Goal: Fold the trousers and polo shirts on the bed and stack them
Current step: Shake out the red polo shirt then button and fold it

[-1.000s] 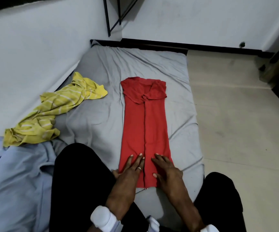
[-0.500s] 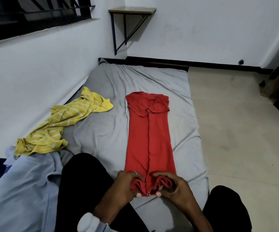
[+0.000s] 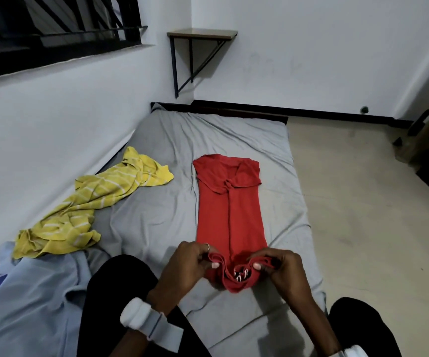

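Now, left hand [image 3: 182, 265]: pinching the near end of the red polo shirt [image 3: 231, 215].
Right hand [image 3: 286, 269]: gripping that end too.

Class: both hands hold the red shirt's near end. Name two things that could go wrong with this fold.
The left hand and right hand pinch separate corners of the red shirt; an uneven grip could skew the fold. Its sleeves, bunched at the far end, may unfold.
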The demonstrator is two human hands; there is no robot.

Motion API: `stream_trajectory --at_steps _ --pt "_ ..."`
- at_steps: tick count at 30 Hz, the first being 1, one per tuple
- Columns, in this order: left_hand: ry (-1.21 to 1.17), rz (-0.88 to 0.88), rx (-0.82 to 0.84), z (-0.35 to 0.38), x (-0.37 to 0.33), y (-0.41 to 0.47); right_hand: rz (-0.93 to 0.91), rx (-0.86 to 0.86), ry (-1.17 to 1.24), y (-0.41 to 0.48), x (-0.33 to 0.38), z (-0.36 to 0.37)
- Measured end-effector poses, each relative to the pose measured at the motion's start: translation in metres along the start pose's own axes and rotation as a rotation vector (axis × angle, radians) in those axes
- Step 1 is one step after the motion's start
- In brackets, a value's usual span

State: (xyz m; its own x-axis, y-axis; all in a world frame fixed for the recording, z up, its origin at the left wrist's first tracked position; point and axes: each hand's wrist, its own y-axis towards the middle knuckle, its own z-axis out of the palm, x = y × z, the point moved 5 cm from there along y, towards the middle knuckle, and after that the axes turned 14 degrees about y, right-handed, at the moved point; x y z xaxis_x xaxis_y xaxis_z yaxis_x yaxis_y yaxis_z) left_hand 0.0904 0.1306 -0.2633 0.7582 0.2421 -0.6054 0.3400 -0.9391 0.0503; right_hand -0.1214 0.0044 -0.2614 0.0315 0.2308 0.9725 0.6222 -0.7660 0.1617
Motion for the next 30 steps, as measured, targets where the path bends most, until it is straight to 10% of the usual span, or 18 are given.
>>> stream_trajectory --at_steps 9,23,30 --pt "-0.488 -0.231 0.037 -0.026 0.044 0.114 -0.075 -0.027 0.013 0.126 0.008 -0.019" --pt "-0.511 -0.270 -0.182 -0.063 0.099 0.371 -0.068 -0.071 0.157 0.392 -0.027 -0.030" --pt "-0.204 -0.516 -0.383 -0.041 0.148 0.373 0.114 -0.258 -0.385 0.397 -0.077 -0.031"
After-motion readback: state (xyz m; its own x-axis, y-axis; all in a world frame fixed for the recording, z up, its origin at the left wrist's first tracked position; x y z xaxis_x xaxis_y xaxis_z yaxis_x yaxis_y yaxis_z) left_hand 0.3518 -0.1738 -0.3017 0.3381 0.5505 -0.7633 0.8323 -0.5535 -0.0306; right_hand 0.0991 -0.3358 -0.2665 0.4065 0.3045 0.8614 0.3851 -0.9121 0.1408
